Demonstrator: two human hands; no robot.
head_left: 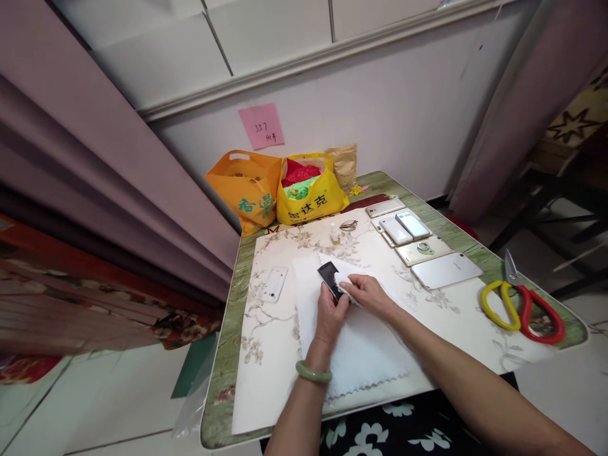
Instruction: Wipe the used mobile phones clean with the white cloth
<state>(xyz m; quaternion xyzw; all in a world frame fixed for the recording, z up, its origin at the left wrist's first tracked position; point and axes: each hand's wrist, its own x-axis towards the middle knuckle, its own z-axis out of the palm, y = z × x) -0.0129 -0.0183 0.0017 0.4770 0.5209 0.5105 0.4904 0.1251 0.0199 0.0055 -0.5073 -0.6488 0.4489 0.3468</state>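
My left hand [331, 313] is closed round the lower part of a small black phone [327, 273], held tilted with its dark screen facing up. In my right hand [368, 294] a folded white cloth [340, 279] is pinched, and it presses on the phone's screen. Both hands are over a larger white cloth [363, 354] with a scalloped edge, spread on the table. To the left lies a white phone case [275, 284], or a phone face down; I cannot tell which. Beyond the hands stands a small white bottle [335, 234].
Several phones lie at the right, among them a silver phone [446, 271] and a gold phone with a ring [422, 251]. Scissors [520, 310] with yellow and red handles rest near the right edge. An orange bag [247, 190] and a yellow bag [311, 193] stand at the back.
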